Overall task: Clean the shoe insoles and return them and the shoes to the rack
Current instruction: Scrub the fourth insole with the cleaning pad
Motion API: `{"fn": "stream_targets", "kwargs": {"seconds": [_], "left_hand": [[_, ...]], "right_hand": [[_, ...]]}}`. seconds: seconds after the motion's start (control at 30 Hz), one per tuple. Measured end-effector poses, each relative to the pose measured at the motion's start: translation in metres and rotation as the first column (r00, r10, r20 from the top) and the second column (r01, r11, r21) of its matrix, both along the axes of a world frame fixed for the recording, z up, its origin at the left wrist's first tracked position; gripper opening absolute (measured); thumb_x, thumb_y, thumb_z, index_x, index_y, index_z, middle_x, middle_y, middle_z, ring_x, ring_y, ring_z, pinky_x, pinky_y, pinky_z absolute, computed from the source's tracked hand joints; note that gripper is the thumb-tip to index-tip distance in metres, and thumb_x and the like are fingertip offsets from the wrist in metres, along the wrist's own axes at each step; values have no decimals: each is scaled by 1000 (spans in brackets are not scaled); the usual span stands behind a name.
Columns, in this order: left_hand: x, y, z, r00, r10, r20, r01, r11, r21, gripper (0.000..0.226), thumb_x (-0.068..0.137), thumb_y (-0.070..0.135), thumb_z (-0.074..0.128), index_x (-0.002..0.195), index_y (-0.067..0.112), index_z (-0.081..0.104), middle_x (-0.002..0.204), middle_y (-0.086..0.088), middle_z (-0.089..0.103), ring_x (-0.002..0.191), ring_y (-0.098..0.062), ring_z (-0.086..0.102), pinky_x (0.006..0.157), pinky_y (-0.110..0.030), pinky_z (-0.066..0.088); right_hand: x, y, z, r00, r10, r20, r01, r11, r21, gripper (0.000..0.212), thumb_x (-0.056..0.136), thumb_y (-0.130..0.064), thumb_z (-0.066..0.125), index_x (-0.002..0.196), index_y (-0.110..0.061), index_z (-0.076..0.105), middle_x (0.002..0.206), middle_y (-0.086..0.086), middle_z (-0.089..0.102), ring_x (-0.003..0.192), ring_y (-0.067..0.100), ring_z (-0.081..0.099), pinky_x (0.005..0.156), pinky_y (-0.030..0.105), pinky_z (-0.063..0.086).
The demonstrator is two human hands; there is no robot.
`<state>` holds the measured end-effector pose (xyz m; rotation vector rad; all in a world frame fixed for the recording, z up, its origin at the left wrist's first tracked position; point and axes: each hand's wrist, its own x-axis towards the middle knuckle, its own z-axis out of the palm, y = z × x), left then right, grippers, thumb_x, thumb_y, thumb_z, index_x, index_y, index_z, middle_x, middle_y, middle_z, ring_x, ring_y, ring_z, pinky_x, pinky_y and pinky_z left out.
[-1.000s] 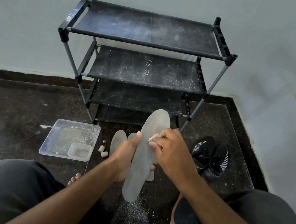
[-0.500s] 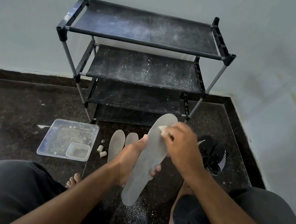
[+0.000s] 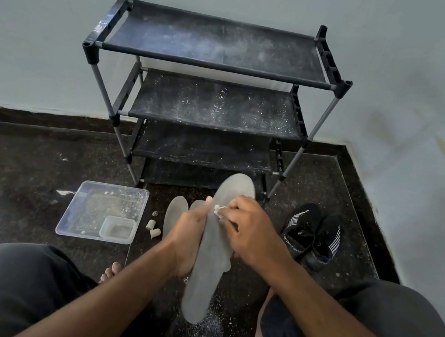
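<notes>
The grey insole (image 3: pixel 211 251) is gripped at its middle by the left hand (image 3: pixel 187 241), while a small whitish scrap (image 3: pixel 217 210) is pinched against its upper half by the right hand (image 3: pixel 249 232). Should the rubbing press too hard, the thin insole could buckle or slip from that one-sided grip, and more powder could be shed below the hands. Compared with half a second earlier, the right hand has been drawn down from the toe end toward the left hand.

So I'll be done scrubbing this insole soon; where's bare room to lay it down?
All visible shoe rack shelves are bare, though dusty. Dark floor left of the clear tray is open. It is crowded between that tray and the black shoes: insoles, small stubs.
</notes>
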<state>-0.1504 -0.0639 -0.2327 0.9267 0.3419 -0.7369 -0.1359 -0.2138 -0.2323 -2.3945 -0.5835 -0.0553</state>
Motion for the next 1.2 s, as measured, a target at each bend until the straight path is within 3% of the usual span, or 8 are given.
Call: {"fn": "stream_targets", "kwargs": {"seconds": [0.23, 0.43, 0.6, 0.8, 0.97, 1.07, 1.13, 1.2], "left_hand": [[2, -3, -5, 996, 58, -72, -55, 998, 41, 72, 106, 62, 36, 123, 3, 74, 112, -26, 71, 86, -36, 68, 79, -46, 54], [-1, -5, -9, 998, -57, -35, 57, 998, 10, 76, 105, 66, 31, 128, 5, 72, 118, -34, 67, 82, -35, 67, 78, -42, 57], [-2, -2, -7, 998, -54, -31, 55, 998, 39, 74, 106, 63, 34, 130, 3, 69, 109, -29, 69, 73, -32, 66, 63, -38, 57], [-1, -3, -7, 997, -65, -34, 65, 998, 12, 75, 106, 65, 33, 128, 5, 72, 112, -33, 66, 76, -34, 64, 73, -41, 54], [-2, -3, -6, 998, -25, -54, 26, 999, 22, 73, 106, 64, 36, 134, 3, 66, 115, -30, 65, 80, -37, 65, 67, -40, 55], [-1, -4, -5, 997, -56, -46, 56, 998, -5, 73, 104, 67, 38, 135, 9, 68, 124, -31, 63, 100, -43, 55, 78, -43, 48], [0, -6, -7, 998, -43, -52, 42, 999, -20, 70, 106, 63, 37, 130, 8, 71, 119, -30, 66, 93, -38, 63, 76, -42, 51], [0, -7, -9, 998, -55, -33, 54, 998, -38, 69, 107, 60, 36, 132, 5, 69, 116, -28, 67, 86, -33, 67, 70, -41, 54]], "right_hand": [[5, -3, 6, 999, -4, 32, 5, 998, -57, 10, 96, -13, 63, 96, -9, 72, 90, -5, 52, 90, 4, 43, 87, 3, 32], [24, -26, 12, 934, -324, 149, 337, 939, -66, 15, 96, -12, 63, 99, -6, 76, 88, 1, 56, 89, 12, 51, 78, 17, 40], [7, -7, 4, 983, -144, 113, 153, 985, -80, 16, 95, -13, 64, 85, -7, 74, 84, -3, 53, 85, 8, 46, 75, 21, 43], [27, -21, 11, 908, -388, 160, 390, 921, 18, 13, 93, -12, 65, 86, -8, 75, 83, -1, 56, 85, 12, 49, 76, 10, 36], [6, -8, 2, 972, -150, 178, 156, 987, -22, 9, 94, -11, 66, 92, -11, 74, 85, -4, 52, 86, 7, 44, 81, 16, 39], [22, -21, 8, 925, -342, 164, 344, 939, 18, 12, 94, -13, 64, 90, -10, 75, 86, -1, 58, 88, 14, 50, 81, 24, 43], [27, -26, 11, 889, -437, 140, 436, 899, 37, 13, 94, -13, 64, 93, -9, 77, 86, 1, 60, 88, 15, 53, 80, 25, 45], [19, -17, 9, 925, -346, 159, 350, 937, 6, 12, 94, -11, 64, 88, -7, 74, 85, -1, 57, 87, 13, 50, 80, 26, 44]]}}
